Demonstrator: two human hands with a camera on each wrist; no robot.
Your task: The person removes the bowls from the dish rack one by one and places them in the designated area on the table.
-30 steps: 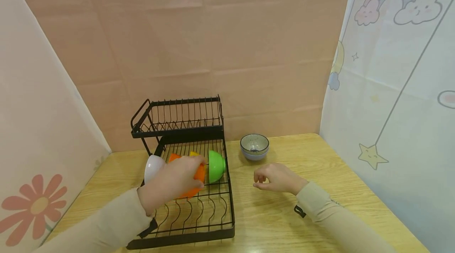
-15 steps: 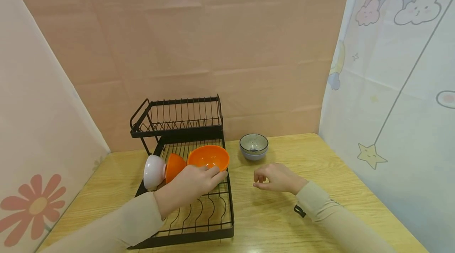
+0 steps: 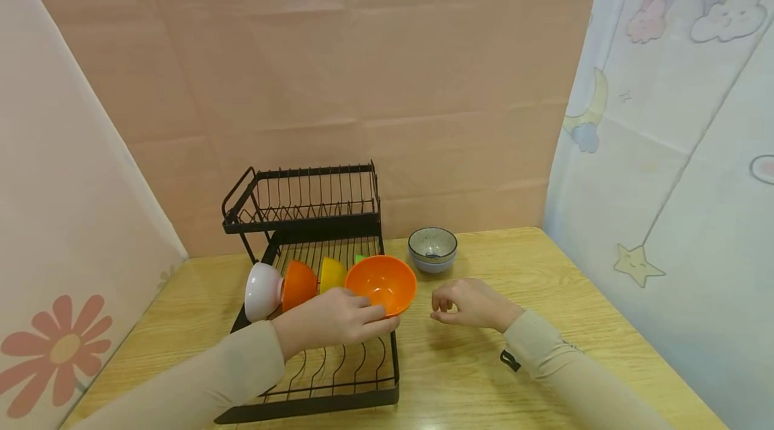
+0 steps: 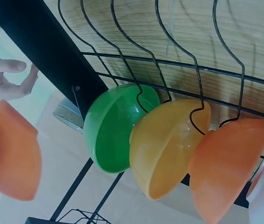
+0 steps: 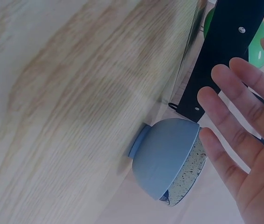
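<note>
From where I stand, the left hand [image 3: 341,316] has its fingers narrowed on the near rim of a smooth, glossy orange bowl [image 3: 383,279], round and deep, its mouth tipped back toward the person. It is held at the right side of a black wire rack [image 3: 314,405], apart from the row of bowls there. These stand on edge between wavy wires: a shiny white bowl [image 3: 262,290], a second orange bowl [image 3: 299,284], a yellow bowl [image 3: 332,274] and a translucent-looking green bowl [image 4: 118,130]. The right hand [image 3: 474,304] is just beside the held bowl, fingers loosely bent, holding nothing. Beyond it sits a dark-rimmed bowl [image 5: 167,154], smooth blue outside and freckled within, upright on the streaky wood-grain table [image 3: 459,376]. Creased peach cloth [image 3: 423,80] hangs behind.
</note>
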